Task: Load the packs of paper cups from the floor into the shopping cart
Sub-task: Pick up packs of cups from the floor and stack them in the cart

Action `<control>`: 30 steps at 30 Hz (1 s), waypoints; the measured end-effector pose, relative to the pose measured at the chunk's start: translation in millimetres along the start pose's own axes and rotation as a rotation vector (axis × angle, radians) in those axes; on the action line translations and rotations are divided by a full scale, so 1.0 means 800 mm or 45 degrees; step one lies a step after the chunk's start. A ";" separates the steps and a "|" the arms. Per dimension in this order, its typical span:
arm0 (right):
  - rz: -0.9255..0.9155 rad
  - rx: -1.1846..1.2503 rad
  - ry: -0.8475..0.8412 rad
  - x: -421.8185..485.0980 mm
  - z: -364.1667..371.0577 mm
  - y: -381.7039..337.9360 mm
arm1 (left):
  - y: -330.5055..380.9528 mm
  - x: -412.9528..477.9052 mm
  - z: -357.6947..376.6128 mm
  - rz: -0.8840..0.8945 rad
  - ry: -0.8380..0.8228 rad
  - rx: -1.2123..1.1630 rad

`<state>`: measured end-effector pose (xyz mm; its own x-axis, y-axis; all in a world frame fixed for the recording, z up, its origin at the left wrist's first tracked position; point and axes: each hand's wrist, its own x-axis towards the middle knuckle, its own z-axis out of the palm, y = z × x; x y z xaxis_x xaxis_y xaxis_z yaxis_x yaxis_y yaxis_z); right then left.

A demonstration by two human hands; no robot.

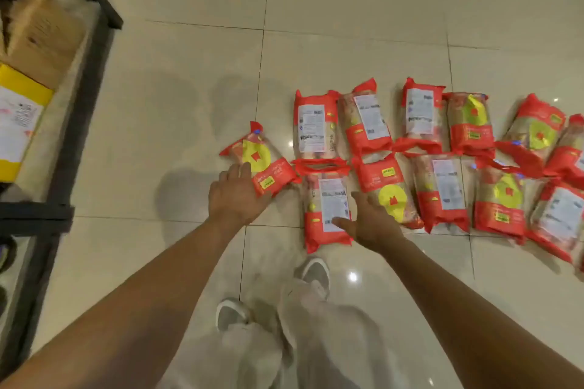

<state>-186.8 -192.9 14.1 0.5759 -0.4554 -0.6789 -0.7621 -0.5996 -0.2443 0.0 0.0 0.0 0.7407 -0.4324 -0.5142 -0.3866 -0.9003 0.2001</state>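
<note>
**A:** Head view first. How far along are you?

**B:** Barely started, by the look of it. The packs of paper cups (439,161) lie in two rough rows on the tiled floor (177,110), more than a dozen in sight, running off the right edge. No shopping cart shows anywhere in this view, so you can't tell what has gone in already. On your left stands a dark metal shelf (79,98) with boxes (41,38) on it.

**A:** And the hands?

**B:** Your left hand (235,196) is spread flat, fingers resting on the lower edge of the tilted pack (260,163) that sits apart at the left end; it touches but hasn't closed round it. Your right hand (371,223) is open too, thumb out, hovering at the right edge of the nearest pack (327,208), between it and its neighbour. Neither hand holds anything yet. Your feet stand just behind the near row.
</note>
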 end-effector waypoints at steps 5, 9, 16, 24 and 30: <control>0.162 0.400 -0.059 0.173 0.129 0.073 | -0.035 0.152 0.159 -0.330 -0.172 -0.539; 0.285 0.695 -0.022 0.286 0.227 0.142 | -0.072 0.255 0.269 -0.564 -0.058 -0.978; 0.327 1.089 -0.067 0.333 0.261 0.148 | -0.073 0.302 0.312 -0.768 0.007 -1.699; 0.230 1.118 0.152 0.181 0.093 0.061 | -0.106 0.171 0.147 -0.737 0.044 -1.560; -0.079 1.145 0.214 -0.037 -0.173 -0.096 | -0.047 -0.017 -0.167 -0.449 0.199 -1.616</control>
<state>-104.4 -224.8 148.8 0.6055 -0.5716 -0.5538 -0.6309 0.0795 -0.7718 78.0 32.6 110.9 0.7828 -0.0916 -0.6155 0.5535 -0.3496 0.7559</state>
